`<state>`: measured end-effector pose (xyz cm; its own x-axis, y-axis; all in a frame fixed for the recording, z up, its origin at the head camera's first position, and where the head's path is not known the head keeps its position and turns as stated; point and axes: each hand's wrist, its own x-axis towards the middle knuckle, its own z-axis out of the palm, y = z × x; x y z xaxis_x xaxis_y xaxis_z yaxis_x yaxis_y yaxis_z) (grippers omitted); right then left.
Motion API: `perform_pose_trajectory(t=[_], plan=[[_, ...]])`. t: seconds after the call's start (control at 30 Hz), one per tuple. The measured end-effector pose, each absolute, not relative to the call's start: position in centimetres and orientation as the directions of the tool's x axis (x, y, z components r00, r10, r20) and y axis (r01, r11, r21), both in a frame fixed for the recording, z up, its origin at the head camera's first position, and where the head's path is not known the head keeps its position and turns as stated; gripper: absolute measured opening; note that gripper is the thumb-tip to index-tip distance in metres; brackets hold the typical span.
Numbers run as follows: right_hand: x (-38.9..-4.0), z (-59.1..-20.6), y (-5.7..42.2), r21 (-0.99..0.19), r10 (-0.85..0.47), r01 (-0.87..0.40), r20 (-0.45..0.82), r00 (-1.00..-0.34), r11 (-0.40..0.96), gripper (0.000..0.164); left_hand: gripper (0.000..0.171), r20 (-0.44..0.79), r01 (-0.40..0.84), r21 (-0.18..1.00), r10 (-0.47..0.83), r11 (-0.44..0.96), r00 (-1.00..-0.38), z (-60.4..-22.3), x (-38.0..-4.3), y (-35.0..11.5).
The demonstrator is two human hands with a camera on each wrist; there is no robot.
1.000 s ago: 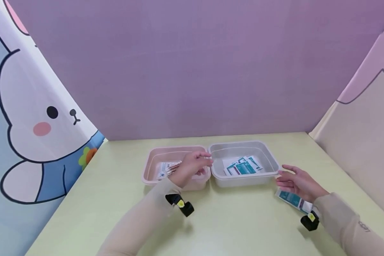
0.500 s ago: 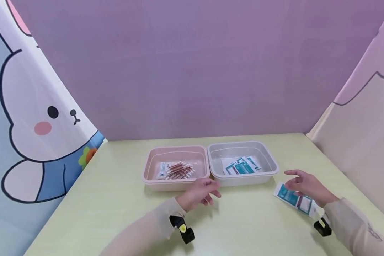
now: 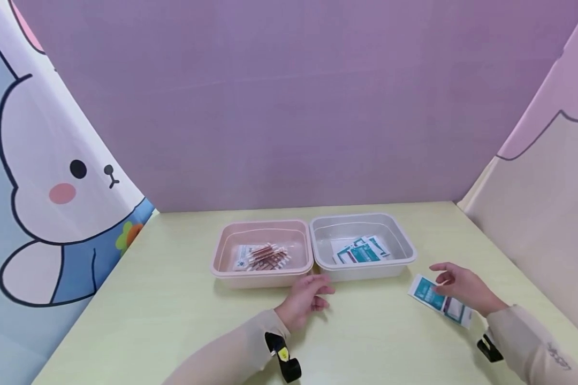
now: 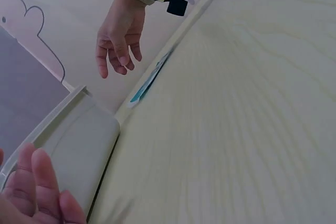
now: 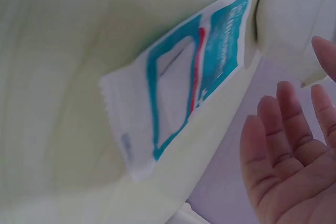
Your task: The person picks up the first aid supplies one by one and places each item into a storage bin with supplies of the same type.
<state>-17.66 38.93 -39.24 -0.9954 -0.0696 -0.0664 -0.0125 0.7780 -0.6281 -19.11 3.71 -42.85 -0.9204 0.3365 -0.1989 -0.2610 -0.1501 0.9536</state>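
My right hand [image 3: 466, 289] hovers over the near end of a teal-and-white sachet [image 3: 427, 295] on the table at the right. Its fingers are loosely bent and hold nothing. In the right wrist view the sachet [image 5: 176, 80] lies apart from the fingers, with a serrated white end and a red stripe. My left hand [image 3: 302, 300] is in front of the two tubs, relaxed, with nothing in it. A pink tub [image 3: 260, 278] contains several brown-stemmed, white-tipped cotton swabs [image 3: 270, 257] and a white packet [image 3: 243, 258]. Several similar teal-and-white sachets [image 3: 363, 252] lie in the pale grey tub [image 3: 366, 273].
Both tubs stand side by side toward the back of the pale wooden table [image 3: 173, 278]. A purple panel [image 3: 289, 107] rises behind them. Printed cloth with a cartoon rabbit [image 3: 53, 176] borders the left, and another cloth [image 3: 549, 214] the right.
My left hand has come out of the pink tub toward me, revealing the swabs. My right hand has shifted slightly right and down, away from the grey tub's corner, uncovering more of the sachet.
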Motion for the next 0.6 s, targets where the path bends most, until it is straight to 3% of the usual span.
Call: perform_pose_trajectory(t=[0.2,0.6], plan=[[-17.5,-40.0,39.4,-0.566,-0.097,-0.046,-0.061,-0.993,0.823,0.047,0.037,-0.165,-0.244,0.935,0.295,-0.257,-0.941,-43.4,-19.4,4.4],[-17.4,-41.1,39.8,-0.464,-0.095,-0.016,-0.147,-0.985,0.886,0.061,0.026,-0.159,-0.226,0.923,0.224,-0.312,-0.961,-43.8,-19.8,5.6]])
